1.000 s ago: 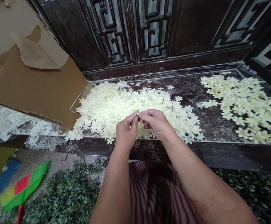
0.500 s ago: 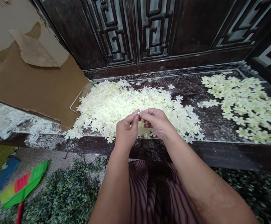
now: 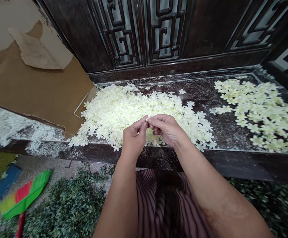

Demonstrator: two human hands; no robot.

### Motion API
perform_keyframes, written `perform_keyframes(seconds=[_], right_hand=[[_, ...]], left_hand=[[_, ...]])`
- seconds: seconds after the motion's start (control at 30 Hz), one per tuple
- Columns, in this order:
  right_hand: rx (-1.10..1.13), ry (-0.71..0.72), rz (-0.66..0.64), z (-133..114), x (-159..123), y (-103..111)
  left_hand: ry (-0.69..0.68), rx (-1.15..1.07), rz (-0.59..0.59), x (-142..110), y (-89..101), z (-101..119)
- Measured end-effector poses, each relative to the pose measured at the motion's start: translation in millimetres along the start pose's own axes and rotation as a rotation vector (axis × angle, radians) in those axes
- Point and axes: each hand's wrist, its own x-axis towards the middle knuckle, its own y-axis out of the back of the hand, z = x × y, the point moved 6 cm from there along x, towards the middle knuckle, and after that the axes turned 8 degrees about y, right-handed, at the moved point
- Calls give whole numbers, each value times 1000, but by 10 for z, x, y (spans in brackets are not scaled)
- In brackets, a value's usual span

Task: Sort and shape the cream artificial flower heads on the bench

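My left hand (image 3: 134, 136) and my right hand (image 3: 165, 129) meet fingertip to fingertip over the front of a heap of pale cream artificial flowers (image 3: 134, 105). Both are closed in a pinch. Between the fingertips sits a small whitish flower piece (image 3: 147, 119), mostly hidden by the fingers, so its full shape does not show. The heap lies loose on a dark wooden bench (image 3: 223, 129). Off to the right, a second spread of yellowish-white flowers (image 3: 265, 112) lies on the same seat.
A torn cardboard box (image 3: 40, 89) stands at left, beside white shredded bits (image 3: 7, 127). Behind rises a carved wooden backrest (image 3: 144, 33). On the floor are artificial green leaves (image 3: 69, 201) and a green, red and yellow broom (image 3: 26, 195).
The hands stay together in nearly the same place, with only slight finger movement around the small piece. The view has shifted very slightly.
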Motion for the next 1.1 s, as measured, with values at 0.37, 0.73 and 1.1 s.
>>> perform_keyframes(seconds=[0.37, 0.73, 1.1], right_hand=[[18, -6, -61, 8, 1, -20], [-7, -18, -56, 9, -4, -22], [-86, 38, 30, 49, 17, -18]], left_hand=[[54, -111, 40, 9, 16, 30], [57, -74, 67, 19, 29, 37], [79, -57, 64, 32, 6, -15]])
